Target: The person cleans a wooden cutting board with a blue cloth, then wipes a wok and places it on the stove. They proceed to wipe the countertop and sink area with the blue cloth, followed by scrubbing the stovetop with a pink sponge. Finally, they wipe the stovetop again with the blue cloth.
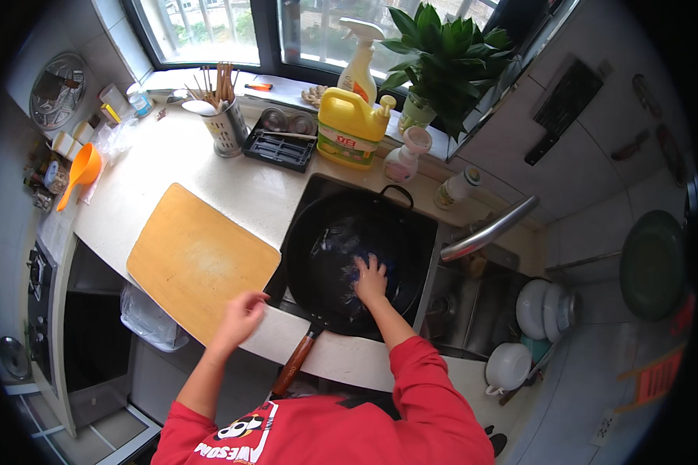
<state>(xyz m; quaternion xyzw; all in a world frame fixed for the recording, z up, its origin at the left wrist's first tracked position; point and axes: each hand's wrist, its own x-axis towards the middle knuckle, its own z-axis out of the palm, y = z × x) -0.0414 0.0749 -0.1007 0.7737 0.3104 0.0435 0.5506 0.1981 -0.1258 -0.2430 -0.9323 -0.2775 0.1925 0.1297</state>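
Observation:
A large black wok point(310, 267) with a wooden handle point(295, 363) sits on the dark cooktop. There is some liquid with light streaks in its bottom. My right hand point(371, 280) reaches into the wok with fingers spread, pressing on a dark blue, soft-looking thing point(390, 273), mostly hidden under the palm; its kind is unclear. My left hand point(243, 313) hovers by the near right corner of a wooden cutting board point(202, 256), left of the wok. Its fingers are loosely curled, and nothing shows in them.
Behind the wok stand a yellow jug point(351, 128), a spray bottle point(360, 66), a pump bottle point(406, 157) and a plant point(442, 58). A utensil holder point(225, 133) is farther left. To the right are a metal faucet point(488, 230), a sink point(461, 310) and white bowls point(509, 366).

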